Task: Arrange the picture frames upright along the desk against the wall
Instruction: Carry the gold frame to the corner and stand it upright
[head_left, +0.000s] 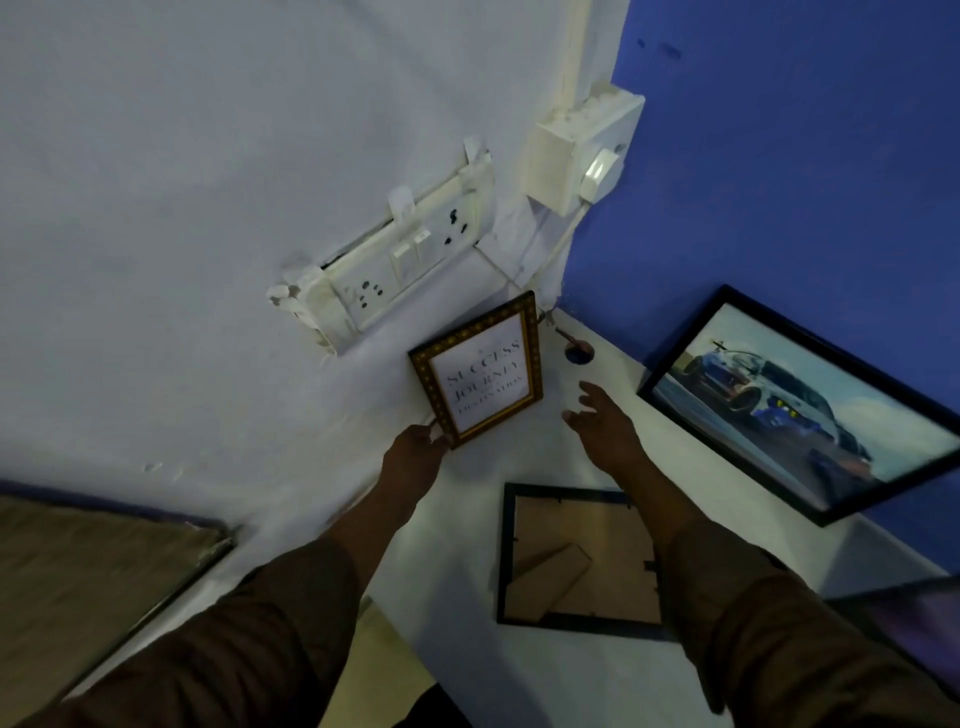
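Your left hand (415, 452) pinched the gold frame (480, 371) at its lower corner, upright against the pale wall (208, 156) | right hand (602, 415) spread, empty | frame likely light, stiff, glass-fronted: grip edges | dark frame (576, 556) face-down on desk (467, 519)

Both arms reach forward in long brown sleeves, the left rising from 7 o'clock and the right from 5 o'clock. The left hand (413, 457) is curled, its fingertips pinched together toward 1 o'clock. The right hand (602, 418) hangs free with fingers spread and slightly bent, pointing toward 11 o'clock.
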